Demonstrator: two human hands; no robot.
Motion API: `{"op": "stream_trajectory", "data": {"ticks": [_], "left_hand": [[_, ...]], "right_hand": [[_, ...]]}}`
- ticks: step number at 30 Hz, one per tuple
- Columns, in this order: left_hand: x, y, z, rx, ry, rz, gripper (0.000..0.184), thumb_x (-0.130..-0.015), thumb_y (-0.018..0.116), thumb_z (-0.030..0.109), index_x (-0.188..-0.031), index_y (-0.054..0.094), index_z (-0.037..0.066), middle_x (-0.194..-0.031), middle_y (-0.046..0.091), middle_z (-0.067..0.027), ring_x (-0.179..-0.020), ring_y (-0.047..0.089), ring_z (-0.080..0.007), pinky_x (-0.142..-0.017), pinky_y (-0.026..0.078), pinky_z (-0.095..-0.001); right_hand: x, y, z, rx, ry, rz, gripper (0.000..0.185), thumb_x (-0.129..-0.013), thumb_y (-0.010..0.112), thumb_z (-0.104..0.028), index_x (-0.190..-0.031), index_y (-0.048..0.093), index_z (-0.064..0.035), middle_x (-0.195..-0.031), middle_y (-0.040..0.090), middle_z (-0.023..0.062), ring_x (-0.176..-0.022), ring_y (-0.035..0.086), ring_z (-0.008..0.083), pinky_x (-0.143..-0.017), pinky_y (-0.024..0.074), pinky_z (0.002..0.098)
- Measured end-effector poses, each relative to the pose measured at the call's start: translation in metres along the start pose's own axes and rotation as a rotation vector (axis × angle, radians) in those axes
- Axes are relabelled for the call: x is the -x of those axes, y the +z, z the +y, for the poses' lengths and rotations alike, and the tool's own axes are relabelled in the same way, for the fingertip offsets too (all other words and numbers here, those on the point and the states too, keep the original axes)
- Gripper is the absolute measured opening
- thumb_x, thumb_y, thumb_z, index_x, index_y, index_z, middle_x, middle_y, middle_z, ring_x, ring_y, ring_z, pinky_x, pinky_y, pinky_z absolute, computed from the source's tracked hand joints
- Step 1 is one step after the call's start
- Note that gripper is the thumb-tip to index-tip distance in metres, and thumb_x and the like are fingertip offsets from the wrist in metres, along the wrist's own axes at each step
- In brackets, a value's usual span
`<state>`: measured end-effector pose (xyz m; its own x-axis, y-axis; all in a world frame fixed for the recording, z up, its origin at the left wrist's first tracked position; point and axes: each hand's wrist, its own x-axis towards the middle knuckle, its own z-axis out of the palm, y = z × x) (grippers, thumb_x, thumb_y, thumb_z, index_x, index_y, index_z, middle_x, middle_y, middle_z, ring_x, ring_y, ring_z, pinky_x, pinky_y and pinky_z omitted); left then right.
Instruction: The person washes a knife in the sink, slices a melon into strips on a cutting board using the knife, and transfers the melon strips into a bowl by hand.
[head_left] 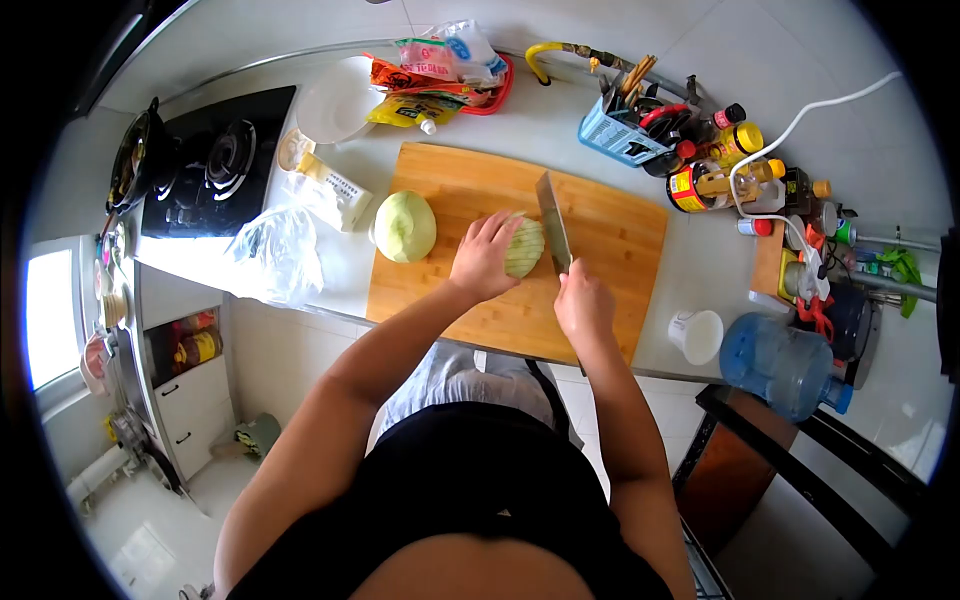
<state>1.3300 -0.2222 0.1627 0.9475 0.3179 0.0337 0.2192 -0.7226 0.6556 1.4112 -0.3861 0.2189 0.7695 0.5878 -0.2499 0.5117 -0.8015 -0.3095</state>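
A wide wooden cutting board lies on the counter before me. My left hand rests on a pale green vegetable, fingers curved over its left side. Fine parallel lines run across that piece, like thin slices kept together. In my right hand is the handle of a kitchen knife, its broad blade pointing away from me just right of the sliced piece. A larger, rounded pale green vegetable sits at the board's left edge. Its exact kind is hard to tell.
To the left are a plastic bag, a white carton and a black stove. A white bowl and food packets stand behind. On the right are a utensil holder, several bottles, a white cup and a water jug.
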Motion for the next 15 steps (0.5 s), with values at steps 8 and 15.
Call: {"op": "stream_trajectory", "data": {"ticks": [8,15], "left_hand": [[0.019,0.001,0.005,0.023,-0.097,0.048,0.084,-0.054,0.077,0.018,-0.131,0.042,0.013,-0.133,0.042,-0.0120,-0.119,0.040,-0.0346,-0.099,0.037,-0.0446],[0.019,0.002,0.000,0.024,-0.028,0.079,0.087,-0.053,0.078,0.017,-0.132,0.043,0.015,-0.133,0.043,-0.0126,-0.116,0.041,-0.0365,-0.097,0.038,-0.0449]], "right_hand": [[0.012,-0.002,0.002,0.000,-0.148,-0.040,0.012,-0.086,0.054,-0.012,-0.084,0.048,-0.0015,-0.065,0.061,0.0185,-0.061,0.062,0.0362,-0.054,0.0472,0.0466],[-0.002,-0.011,-0.009,0.057,-0.095,-0.217,0.012,-0.086,0.053,-0.011,-0.085,0.049,-0.0001,-0.070,0.063,0.0194,-0.066,0.064,0.0364,-0.058,0.0501,0.0456]]}}
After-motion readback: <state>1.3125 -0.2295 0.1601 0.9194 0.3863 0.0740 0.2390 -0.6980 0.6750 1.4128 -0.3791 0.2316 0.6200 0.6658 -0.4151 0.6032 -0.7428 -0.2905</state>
